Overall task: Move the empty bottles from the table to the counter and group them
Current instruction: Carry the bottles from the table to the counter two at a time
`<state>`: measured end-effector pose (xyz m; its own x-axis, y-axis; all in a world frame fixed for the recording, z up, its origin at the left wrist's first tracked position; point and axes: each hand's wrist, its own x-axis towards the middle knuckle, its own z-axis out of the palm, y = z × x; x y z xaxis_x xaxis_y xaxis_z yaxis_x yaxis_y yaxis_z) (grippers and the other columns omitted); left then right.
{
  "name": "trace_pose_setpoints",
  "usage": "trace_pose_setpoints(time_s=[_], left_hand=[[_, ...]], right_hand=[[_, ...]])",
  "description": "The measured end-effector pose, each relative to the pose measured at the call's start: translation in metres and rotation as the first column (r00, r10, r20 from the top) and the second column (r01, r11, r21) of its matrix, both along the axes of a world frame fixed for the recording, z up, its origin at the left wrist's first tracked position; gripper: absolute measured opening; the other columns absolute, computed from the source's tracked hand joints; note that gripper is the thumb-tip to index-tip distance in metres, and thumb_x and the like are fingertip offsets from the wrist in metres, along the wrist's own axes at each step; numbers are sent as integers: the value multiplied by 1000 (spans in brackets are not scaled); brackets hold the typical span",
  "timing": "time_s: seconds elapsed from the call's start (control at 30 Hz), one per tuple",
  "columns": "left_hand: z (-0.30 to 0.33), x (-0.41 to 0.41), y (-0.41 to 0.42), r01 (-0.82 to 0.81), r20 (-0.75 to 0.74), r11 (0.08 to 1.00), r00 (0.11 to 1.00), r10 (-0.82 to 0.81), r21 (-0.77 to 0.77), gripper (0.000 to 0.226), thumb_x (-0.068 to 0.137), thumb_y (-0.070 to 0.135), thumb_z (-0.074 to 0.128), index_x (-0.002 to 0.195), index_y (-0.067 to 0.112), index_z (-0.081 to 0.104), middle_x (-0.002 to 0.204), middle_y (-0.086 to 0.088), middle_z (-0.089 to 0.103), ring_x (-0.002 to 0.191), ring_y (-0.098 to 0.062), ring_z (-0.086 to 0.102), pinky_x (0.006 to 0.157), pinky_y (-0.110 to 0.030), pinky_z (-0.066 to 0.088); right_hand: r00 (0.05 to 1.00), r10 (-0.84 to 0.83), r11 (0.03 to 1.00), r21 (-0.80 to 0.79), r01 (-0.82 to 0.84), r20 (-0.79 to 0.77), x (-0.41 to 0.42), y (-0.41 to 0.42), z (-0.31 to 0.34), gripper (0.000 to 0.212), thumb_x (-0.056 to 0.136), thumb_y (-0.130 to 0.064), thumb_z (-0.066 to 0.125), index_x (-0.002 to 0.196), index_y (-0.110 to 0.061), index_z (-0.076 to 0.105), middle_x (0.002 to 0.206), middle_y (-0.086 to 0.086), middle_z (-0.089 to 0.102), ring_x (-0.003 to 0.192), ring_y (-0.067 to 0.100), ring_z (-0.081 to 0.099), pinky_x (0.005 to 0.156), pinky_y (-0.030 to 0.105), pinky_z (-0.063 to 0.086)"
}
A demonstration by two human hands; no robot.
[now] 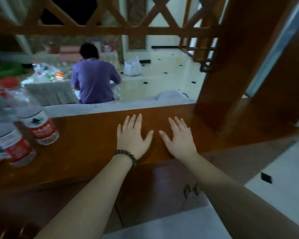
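Bottles (pixel 16 135) stand bunched at the far left end of the counter (pixel 93 135), clear plastic with red labels. The nearest one (pixel 41 129) is upright by the far edge, another (pixel 14 149) sits closer to me at the frame's left border, and behind them a red cap (pixel 9 82) tops what looks like more clear plastic, though the blur there keeps me from counting how many are gathered.

Moving rightward, a bare stretch of brown wood separates that cluster from my left hand (pixel 133 135), which lies flat on the counter, palm down, fingers straight and a little spread, holding nothing. A dark bead bracelet (pixel 127 156) circles that wrist. Just beside it, thumbs nearly meeting, my right hand (pixel 179 138) rests the same way, flat and empty. Further right a thick wooden post (pixel 231 66) rises from the counter.

So the bottles lie to the left of both hands, their long axes vertical, and my left hand is clearly the nearer one; the right would have to cross over it. Beyond the counter, a table (pixel 48 83) with a pale skirt carries a clutter of plastic, and a person in a purple shirt (pixel 93 80) sits by it. If any empties remain, I judge they are there, well apart from both hands.
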<state>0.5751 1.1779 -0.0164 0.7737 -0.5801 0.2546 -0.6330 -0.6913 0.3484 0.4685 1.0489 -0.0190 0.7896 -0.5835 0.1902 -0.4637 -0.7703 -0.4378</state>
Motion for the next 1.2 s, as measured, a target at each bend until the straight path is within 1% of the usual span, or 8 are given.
trace_pose_setpoints(time_s=[0.17, 0.3, 0.47, 0.6, 0.67, 0.73, 0.93, 1.2], left_hand=[[-6, -47, -34, 249, 4, 968, 968, -249, 5, 74, 91, 62, 35, 152, 26, 14, 159, 1, 18, 147, -17, 7, 119, -46, 8], [-8, -104, -62, 483, -20, 876, 876, -483, 14, 73, 92, 60, 37, 152, 25, 15, 159, 0, 19, 147, -19, 8, 119, -47, 9], [-11, -203, -104, 707, -59, 706, 708, -704, 47, 72, 92, 59, 37, 152, 25, 15, 159, 0, 19, 148, -20, 8, 119, -48, 8], [-13, -292, -123, 849, -74, 527, 528, -846, 35, 69, 93, 54, 40, 151, 23, 19, 158, 1, 21, 147, -18, 10, 118, -46, 7], [-15, -360, -128, 918, -76, 395, 397, -915, 44, 69, 93, 53, 40, 151, 21, 20, 158, -1, 23, 146, -19, 12, 118, -47, 9], [-17, -401, -126, 947, -84, 319, 322, -943, 38, 70, 94, 53, 39, 152, 21, 18, 158, -2, 21, 146, -19, 11, 118, -46, 9], [-26, -578, -96, 999, -108, -31, -26, -994, 44, 70, 93, 53, 39, 152, 22, 16, 159, -2, 19, 147, -19, 10, 118, -45, 7], [-40, -771, -56, 950, -97, -309, -303, -948, 47, 71, 92, 53, 41, 151, 22, 18, 157, -1, 23, 146, -19, 12, 117, -46, 8]], right_hand=[[958, -285, 958, 25, 285, 5, -79, -9, -14, 68, 93, -60, 35, 150, -25, 23, 160, 0, 16, 148, 19, 3, 119, 46, 5], [862, -507, 861, 57, 506, 14, -156, -2, -27, 67, 92, -60, 37, 149, -26, 25, 159, 0, 17, 148, 20, 6, 120, 46, 7], [654, -756, 650, 81, 755, -28, -276, 13, -35, 67, 94, -57, 35, 150, -23, 21, 160, 2, 15, 148, 20, 5, 120, 46, 8], [469, -883, 465, 88, 881, -29, -368, 35, -33, 65, 95, -53, 37, 150, -21, 21, 160, 3, 13, 148, 20, 5, 120, 43, 9], [319, -947, 316, 82, 945, -28, -428, 61, -33, 65, 95, -53, 37, 150, -21, 22, 160, 3, 14, 148, 20, 6, 120, 43, 9], [245, -969, 241, 95, 966, -30, -466, 76, -35, 64, 95, -52, 38, 149, -21, 24, 160, 4, 14, 148, 20, 6, 120, 43, 9], [-135, -990, -138, 100, 985, -33, -613, 162, -42, 63, 95, -48, 43, 148, -17, 28, 159, 6, 18, 147, 22, 9, 119, 40, 11], [-428, -903, -431, 100, 897, -51, -775, 240, -47, 63, 95, -49, 43, 149, -20, 26, 159, 3, 17, 148, 20, 9, 120, 42, 8]])
